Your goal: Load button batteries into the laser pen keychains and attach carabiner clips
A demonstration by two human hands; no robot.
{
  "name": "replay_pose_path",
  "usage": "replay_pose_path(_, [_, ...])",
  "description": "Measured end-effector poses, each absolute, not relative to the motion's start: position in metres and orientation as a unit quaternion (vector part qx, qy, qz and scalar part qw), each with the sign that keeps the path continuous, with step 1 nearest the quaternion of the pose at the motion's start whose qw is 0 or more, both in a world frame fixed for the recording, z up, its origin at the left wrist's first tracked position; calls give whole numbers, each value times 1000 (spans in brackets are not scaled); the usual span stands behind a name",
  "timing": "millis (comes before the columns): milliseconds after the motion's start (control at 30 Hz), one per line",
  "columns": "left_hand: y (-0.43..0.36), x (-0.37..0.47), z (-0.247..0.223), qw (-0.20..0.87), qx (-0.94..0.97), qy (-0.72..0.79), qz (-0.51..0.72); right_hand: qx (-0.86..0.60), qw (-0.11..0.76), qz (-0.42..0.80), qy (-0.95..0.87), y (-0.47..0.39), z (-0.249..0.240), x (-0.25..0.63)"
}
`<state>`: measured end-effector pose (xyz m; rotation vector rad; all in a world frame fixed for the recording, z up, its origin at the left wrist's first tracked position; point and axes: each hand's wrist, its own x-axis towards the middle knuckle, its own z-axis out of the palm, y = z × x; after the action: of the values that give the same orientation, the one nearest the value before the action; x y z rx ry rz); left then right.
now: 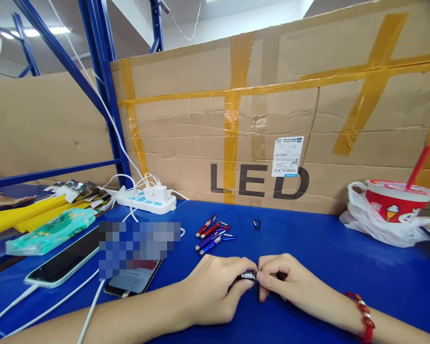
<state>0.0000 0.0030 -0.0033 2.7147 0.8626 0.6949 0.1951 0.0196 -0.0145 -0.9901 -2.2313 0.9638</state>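
Note:
My left hand (224, 289) is closed around a small black keychain flashlight (249, 275), with only part of its dark barrel and a pale label showing. At the barrel's end, the fingertips of my right hand (280, 276) are pinched together against it; what exactly they grip is hidden. Beyond my hands lie several similar keychain flashlights (214, 235) in red, purple and blue, each with a carabiner clip. A loose black carabiner (257, 224) rests on the blue tabletop (308, 239) to their right.
Left of my hands are a phone (129, 282), another phone (64, 258), white cables, a green tissue pack (53, 231) and a power strip (157, 200). A red cup (396, 203) with a straw stands at the right. A large cardboard box (186, 138) walls the back.

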Motion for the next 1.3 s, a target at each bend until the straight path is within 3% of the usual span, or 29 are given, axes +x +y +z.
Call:
replay_pose_path(433, [4, 0, -4, 100, 920, 297, 236, -368, 253, 350, -824, 20, -15, 195])
replay_pose_path(667, [6, 0, -7, 127, 884, 362, 267, -403, 413, 250, -778, 16, -12, 195])
replay_pose_path(833, [9, 1, -7, 145, 891, 350, 250, -373, 420, 227, -796, 18, -11, 195])
replay_pose_path(1067, [12, -2, -10, 137, 915, 301, 231, -388, 394, 319, -770, 16, -10, 190])
replay_pose_path(1300, [8, 0, -13, 4, 915, 267, 302, -487, 287, 548, -617, 3, 2, 183])
